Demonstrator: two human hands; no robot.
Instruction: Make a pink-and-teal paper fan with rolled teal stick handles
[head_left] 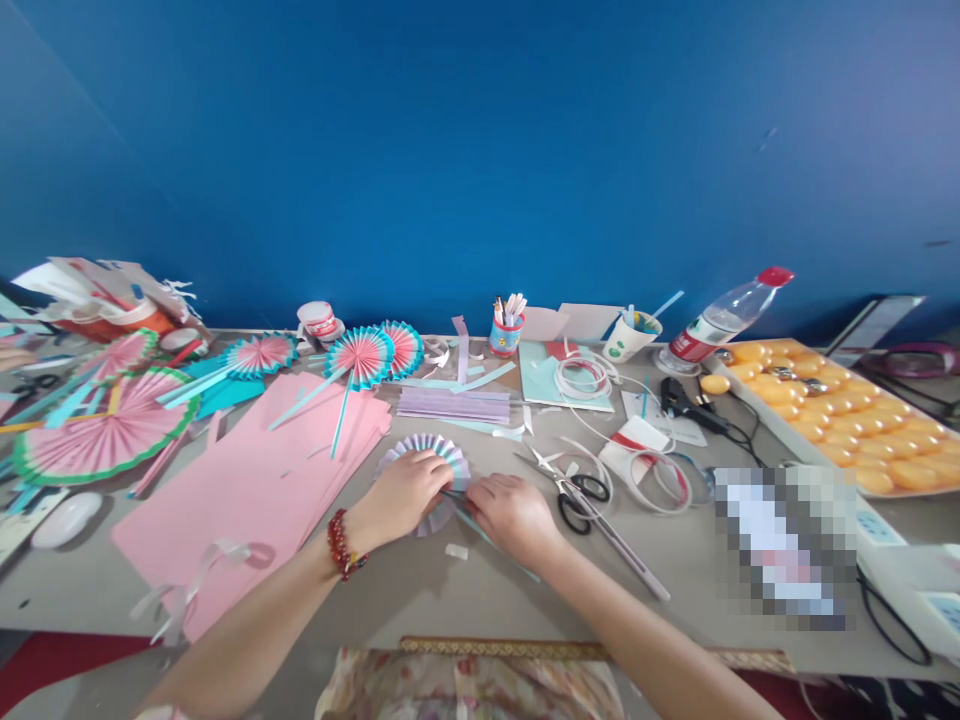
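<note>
A small round pleated paper fan (pixel 441 446), lavender and white, lies on the table in front of me. My left hand (pixel 409 492) is closed over it, fingertips near its centre, and covers much of it. Beside it my right hand (pixel 514 512) has its fingers bent together at the fan's right edge. A thin light blue paper stick (pixel 480 537) runs from the fan under my right hand, which appears to pinch it; the exact contact is hidden. Right of that hand lie scissors (pixel 574 490) with black handles and a lavender-grey pen-like cutter (pixel 630 555).
Pink paper sheets (pixel 247 470) and finished pleated fans (pixel 360 358) spread to the left. Lavender strips (pixel 454 404) lie behind my hands. Coiled white tape (pixel 583 377), a bottle (pixel 712 325) and a tray of yellow rounded pieces (pixel 847 415) stand right. Another person's hand (pixel 15 357) shows far left.
</note>
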